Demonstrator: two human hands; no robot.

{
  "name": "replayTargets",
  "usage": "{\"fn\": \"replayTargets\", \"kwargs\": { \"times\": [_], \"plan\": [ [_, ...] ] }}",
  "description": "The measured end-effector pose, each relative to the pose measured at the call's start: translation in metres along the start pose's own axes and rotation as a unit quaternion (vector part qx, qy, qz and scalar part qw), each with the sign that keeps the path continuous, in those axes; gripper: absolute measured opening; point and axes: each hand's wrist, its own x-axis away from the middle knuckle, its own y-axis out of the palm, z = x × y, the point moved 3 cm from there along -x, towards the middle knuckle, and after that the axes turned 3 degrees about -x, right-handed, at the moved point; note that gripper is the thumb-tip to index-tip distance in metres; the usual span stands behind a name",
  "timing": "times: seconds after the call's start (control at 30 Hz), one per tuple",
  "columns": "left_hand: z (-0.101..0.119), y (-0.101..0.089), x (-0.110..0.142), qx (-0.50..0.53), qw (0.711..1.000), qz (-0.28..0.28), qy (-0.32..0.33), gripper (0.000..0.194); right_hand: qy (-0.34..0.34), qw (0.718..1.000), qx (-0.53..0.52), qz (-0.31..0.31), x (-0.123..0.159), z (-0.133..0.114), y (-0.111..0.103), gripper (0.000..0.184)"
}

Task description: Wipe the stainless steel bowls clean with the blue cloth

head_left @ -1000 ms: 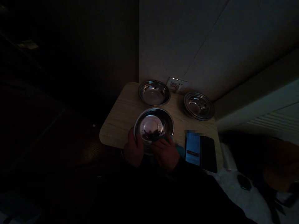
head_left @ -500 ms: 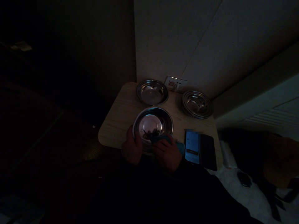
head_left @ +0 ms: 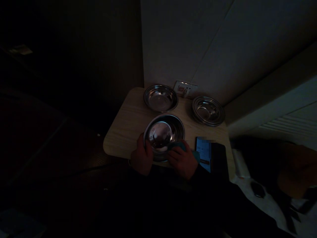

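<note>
Bowl (head_left: 160, 132) gripped at near-left rim by left hand (head_left: 142, 158); right hand (head_left: 184, 163) grips cloth (head_left: 178, 144), apparently wiping; steady support required.

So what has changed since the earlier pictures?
The right hand and its teal cloth have moved right; the round shiny steel bowl shifted slightly that way too. The left hand still grips its rim; the shallow steel bowl behind and steel bowl stack stayed.
</note>
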Motion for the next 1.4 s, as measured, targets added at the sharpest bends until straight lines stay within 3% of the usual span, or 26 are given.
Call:
{"fn": "replayTargets", "kwargs": {
  "times": [0.23,0.4,0.5,0.8,1.03,1.13,1.23,1.4],
  "plan": [
    [0.001,-0.001,-0.001,0.011,1.000,-0.015,-0.019,0.044,-0.008,1.000,-0.008,0.010,0.001,0.004,-0.001,0.015],
    [-0.004,0.001,-0.003,0.039,0.999,-0.016,-0.014,0.043,0.051,0.996,-0.066,0.025,-0.010,-0.011,0.006,0.015],
    [-0.011,0.002,-0.003,0.057,0.998,-0.008,-0.007,0.042,0.053,0.994,-0.090,0.036,-0.011,-0.018,0.007,0.016],
    [-0.022,0.005,-0.005,0.072,0.997,0.012,-0.014,0.039,0.084,0.988,-0.127,-0.003,-0.038,-0.025,0.012,0.015],
    [-0.024,0.006,-0.006,0.104,0.994,0.018,-0.007,0.038,0.053,0.992,-0.106,-0.047,-0.028,-0.016,0.005,0.014],
    [-0.022,0.006,-0.008,0.092,0.996,0.009,-0.016,0.038,0.081,0.987,-0.138,-0.017,-0.037,-0.023,0.010,0.016],
    [-0.024,0.003,-0.011,0.089,0.996,0.010,-0.019,0.038,0.065,0.989,-0.136,0.007,-0.040,-0.028,0.012,0.016],
    [-0.024,-0.001,-0.021,0.099,0.995,-0.010,-0.012,0.038,0.010,0.996,-0.076,0.042,-0.012,-0.002,-0.003,0.016]
  ]
}}
